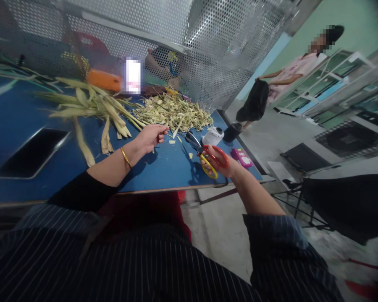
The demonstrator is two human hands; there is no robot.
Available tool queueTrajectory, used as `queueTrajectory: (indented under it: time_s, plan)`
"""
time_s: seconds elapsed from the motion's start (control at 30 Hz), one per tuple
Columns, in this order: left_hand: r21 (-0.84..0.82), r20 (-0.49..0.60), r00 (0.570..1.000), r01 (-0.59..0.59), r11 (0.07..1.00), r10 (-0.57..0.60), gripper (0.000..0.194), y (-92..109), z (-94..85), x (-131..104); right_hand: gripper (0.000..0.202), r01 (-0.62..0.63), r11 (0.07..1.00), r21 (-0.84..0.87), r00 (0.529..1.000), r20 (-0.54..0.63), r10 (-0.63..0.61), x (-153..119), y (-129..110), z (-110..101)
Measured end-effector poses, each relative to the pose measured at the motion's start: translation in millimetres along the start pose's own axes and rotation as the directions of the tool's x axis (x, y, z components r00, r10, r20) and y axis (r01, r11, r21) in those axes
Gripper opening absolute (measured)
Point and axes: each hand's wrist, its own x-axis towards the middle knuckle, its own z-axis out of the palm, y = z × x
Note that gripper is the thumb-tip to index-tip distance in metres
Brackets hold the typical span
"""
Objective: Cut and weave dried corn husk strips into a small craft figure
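Observation:
My right hand [216, 161] is wrapped round the red and yellow handles of a pair of scissors [219, 156], whose blades point up and left over the blue table [164, 167]. My left hand [153, 137] is closed in a pinch in front of a heap of cut pale-green husk pieces [173, 111]; whatever its fingertips hold is too small to make out. Long uncut husks [82, 100] lie left of the heap. A few small scraps rest on the table between my hands.
A white roll [213, 136], a dark cup [232, 132] and a pink packet [242, 158] stand near the right edge. A dark flat panel [33, 152] lies left. Behind are an orange object [103, 79] and perforated metal [220, 54]. A person [290, 75] holds a black bag.

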Motion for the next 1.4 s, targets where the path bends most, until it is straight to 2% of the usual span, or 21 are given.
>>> queueTrajectory:
  time_s: [0.13, 0.27, 0.33, 0.4, 0.47, 0.5, 0.53, 0.57, 0.63, 0.67, 0.7, 0.77, 0.8, 0.87, 0.93, 1.0, 1.13, 1.2, 1.3, 1.33, 1.4]
  plan:
    - [0.015, 0.01, 1.0, -0.002, 1.0, 0.002, 0.021, 0.7, -0.2, -1.8, 0.042, 0.095, 0.989, -0.118, 0.985, -0.135, -0.111, 32.3, -8.0, 10.4]
    - [0.033, 0.018, 1.0, 0.002, 0.999, -0.003, 0.021, 2.0, 2.8, -6.1, 0.045, 0.131, 0.928, -0.349, 0.93, -0.281, -0.237, 55.9, -8.3, 11.5]
    - [0.039, 0.009, 1.0, 0.014, 0.999, -0.014, 0.022, 3.5, 3.9, -9.6, 0.047, 0.063, 0.78, -0.623, 0.884, -0.327, -0.333, 61.8, -8.1, 12.5]
    - [0.048, 0.033, 0.999, 0.027, 0.999, -0.028, 0.021, 6.4, 3.3, -14.4, 0.046, -0.085, 0.505, -0.859, 0.838, -0.335, -0.429, 63.8, -8.9, 16.0]
    - [0.069, 0.117, 0.992, 0.034, 0.997, -0.042, 0.02, 10.7, 0.8, -20.6, 0.042, -0.23, 0.232, -0.945, 0.832, -0.314, -0.457, 62.8, -12.0, 21.5]
    - [0.087, 0.174, 0.983, 0.038, 0.996, -0.053, 0.019, 13.4, -0.9, -24.1, 0.04, -0.273, 0.138, -0.952, 0.842, -0.306, -0.445, 61.5, -14.9, 24.9]
    - [0.107, 0.216, 0.974, 0.045, 0.993, -0.068, 0.019, 16.2, -2.6, -27.7, 0.037, -0.292, 0.078, -0.953, 0.852, -0.296, -0.433, 59.9, -19.0, 28.6]
    - [0.131, 0.251, 0.964, 0.055, 0.99, -0.086, 0.019, 19.1, -4.2, -31.2, 0.033, -0.278, 0.057, -0.959, 0.856, -0.275, -0.438, 58.4, -24.2, 32.9]
    - [0.173, 0.289, 0.949, 0.075, 0.982, -0.124, 0.02, 24.2, -6.7, -37.2, 0.025, -0.107, 0.169, -0.98, 0.855, -0.177, -0.487, 56.1, -36.9, 44.0]
    - [0.188, 0.291, 0.948, 0.078, 0.979, -0.132, 0.02, 26.2, -7.6, -39.4, 0.023, 0.053, 0.265, -0.963, 0.846, -0.098, -0.525, 55.8, -43.5, 51.1]
    - [0.199, 0.288, 0.949, 0.075, 0.977, -0.131, 0.02, 27.7, -8.5, -41.0, 0.026, 0.25, 0.391, -0.886, 0.843, 0.001, -0.538, 56.3, -49.8, 59.2]
    - [0.212, 0.266, 0.958, 0.054, 0.976, -0.111, 0.02, 29.6, -11.0, -42.3, 0.033, 0.457, 0.532, -0.712, 0.849, 0.17, -0.501, 60.2, -59.1, 76.7]
    - [0.216, 0.254, 0.962, 0.042, 0.975, -0.097, 0.02, 30.2, -12.9, -42.2, 0.033, 0.513, 0.645, -0.566, 0.854, 0.261, -0.449, 63.7, -61.8, 84.8]
    - [0.215, 0.222, 0.972, 0.027, 0.976, -0.076, 0.02, 31.3, -18.1, -41.2, 0.026, 0.486, 0.807, -0.335, 0.858, 0.356, -0.369, 73.7, -63.1, 97.2]
    - [0.206, 0.185, 0.98, 0.034, 0.978, -0.073, 0.02, 32.5, -23.5, -40.2, 0.02, 0.43, 0.881, -0.198, 0.87, 0.35, -0.346, 86.4, -60.5, 102.4]
    - [0.188, 0.149, 0.986, 0.048, 0.981, -0.077, 0.02, 33.9, -27.1, -39.9, 0.019, 0.439, 0.89, -0.126, 0.872, 0.299, -0.388, 98.4, -56.2, 100.5]
    - [0.176, 0.056, 0.996, 0.059, 0.983, -0.07, 0.018, 36.9, -26.8, -40.8, 0.02, 0.524, 0.847, -0.087, 0.833, 0.262, -0.488, 103.6, -53.0, 80.0]
    - [0.198, 0.016, 0.998, 0.057, 0.979, -0.061, 0.021, 39.3, -26.0, -40.9, 0.02, 0.549, 0.811, -0.202, 0.824, 0.294, -0.485, 95.4, -57.3, 62.8]
    - [0.251, -0.052, 0.999, 0.023, 0.968, -0.011, 0.019, 43.9, -27.9, -40.2, 0.018, 0.533, 0.709, -0.462, 0.839, 0.397, -0.372, 81.7, -67.3, 36.3]
    - [0.273, -0.072, 0.997, 0.005, 0.962, 0.015, 0.017, 45.5, -29.2, -39.9, 0.017, 0.516, 0.656, -0.551, 0.852, 0.41, -0.326, 79.3, -69.9, 29.6]
    - [0.328, -0.105, 0.992, -0.036, 0.944, 0.075, 0.015, 48.4, -32.1, -39.8, 0.014, 0.455, 0.486, -0.746, 0.89, 0.384, -0.245, 78.9, -71.8, 22.3]
